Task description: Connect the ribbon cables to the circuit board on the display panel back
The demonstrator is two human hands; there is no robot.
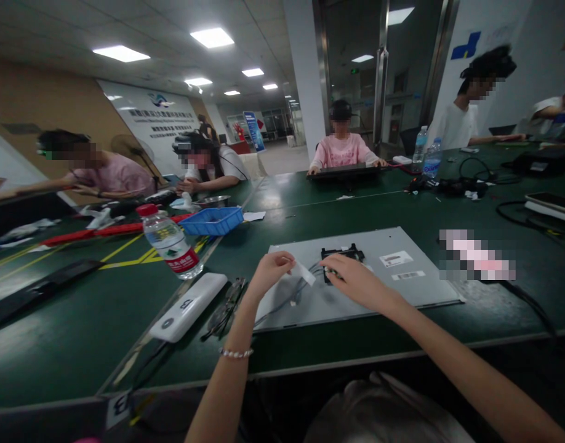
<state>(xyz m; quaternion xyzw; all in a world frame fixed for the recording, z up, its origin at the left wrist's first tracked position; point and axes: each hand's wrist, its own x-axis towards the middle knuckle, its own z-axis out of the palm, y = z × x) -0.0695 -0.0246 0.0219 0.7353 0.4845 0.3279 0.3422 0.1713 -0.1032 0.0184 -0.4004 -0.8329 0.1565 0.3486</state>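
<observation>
A flat grey panel lies on the green table, with two white labels on its right part. My left hand is over the panel's left part, its fingers pinched on a white strip. Grey cables run beneath the strip toward a black bracket on the panel. My right hand is closed at the bracket's left side, partly covering it; what its fingertips hold, if anything, is hidden.
Left of the panel are folded glasses, a white power bank, a water bottle and a blue basket. A black cable lies at right. Several people sit around the table.
</observation>
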